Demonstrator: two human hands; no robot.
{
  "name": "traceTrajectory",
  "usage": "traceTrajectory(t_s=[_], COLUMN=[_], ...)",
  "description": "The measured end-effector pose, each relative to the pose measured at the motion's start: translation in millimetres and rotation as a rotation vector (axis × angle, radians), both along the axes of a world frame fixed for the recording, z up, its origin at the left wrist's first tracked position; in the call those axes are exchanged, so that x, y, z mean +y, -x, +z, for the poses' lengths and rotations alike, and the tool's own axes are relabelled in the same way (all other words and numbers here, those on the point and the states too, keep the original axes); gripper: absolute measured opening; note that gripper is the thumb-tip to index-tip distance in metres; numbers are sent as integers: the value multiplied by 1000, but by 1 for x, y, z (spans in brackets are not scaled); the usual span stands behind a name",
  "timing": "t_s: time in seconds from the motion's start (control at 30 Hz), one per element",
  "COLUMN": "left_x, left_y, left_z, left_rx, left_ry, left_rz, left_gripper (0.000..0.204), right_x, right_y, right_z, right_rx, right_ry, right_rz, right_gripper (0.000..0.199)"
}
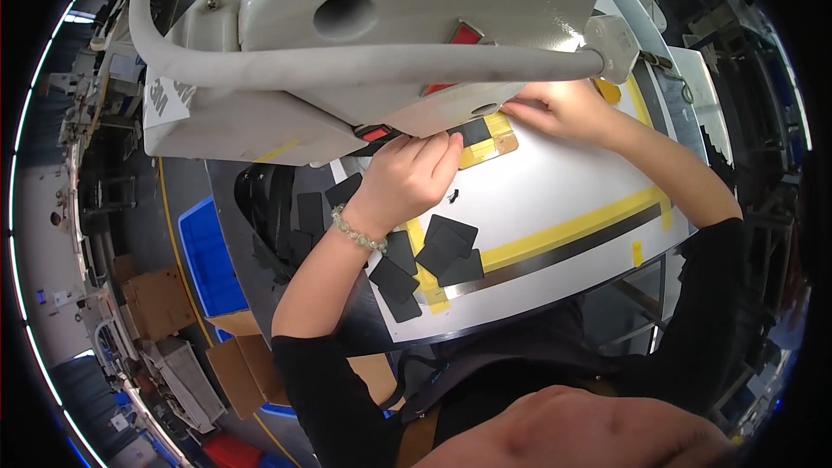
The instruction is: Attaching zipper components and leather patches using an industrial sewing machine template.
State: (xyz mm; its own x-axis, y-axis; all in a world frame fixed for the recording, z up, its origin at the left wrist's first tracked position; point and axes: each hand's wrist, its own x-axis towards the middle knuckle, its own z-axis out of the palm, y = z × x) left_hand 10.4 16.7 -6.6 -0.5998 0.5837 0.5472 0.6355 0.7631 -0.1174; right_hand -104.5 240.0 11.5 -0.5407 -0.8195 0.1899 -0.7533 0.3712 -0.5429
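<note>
A flat black patch (474, 131) lies on a small plate wrapped in yellow tape (490, 150), beneath the front of a large grey machine head (373, 17). My left hand (406, 178) is closed, its fingers curled and pressed at the patch's left end. Beyond the plate's right end, my right hand (568, 113) reaches under the machine's edge with thumb and finger together. What its fingertips hold, if anything, is hidden. Loose black rectangular pieces (449, 247) lie overlapping to the right of my left wrist. Further black pieces (309, 212) are on its left.
A thick grey tube guard (373, 65) curves across the machine's front. Yellow tape (572, 232) borders the white work surface (555, 199). Dark strap-like material (264, 208) sits at the table's left edge. On the floor stand a blue bin (208, 256) and an open cardboard box (243, 373).
</note>
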Motion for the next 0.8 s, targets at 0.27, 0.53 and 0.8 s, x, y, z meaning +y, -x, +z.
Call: traceTrajectory(t_s=[0.27, 0.53, 0.8], left_x=[1, 4, 4], left_y=[0, 1, 2], left_z=[2, 1, 2], left_rx=[-23, -4, 0], left_ry=[-7, -14, -23], left_rz=[3, 5, 6], left_gripper=[19, 19, 19], right_x=[6, -3, -6], right_y=[-2, -5, -5], right_z=[-14, -17, -19], right_rx=[343, 347, 312], right_ry=[136, 102, 85], right_rz=[147, 261, 255], right_gripper=[17, 29, 31])
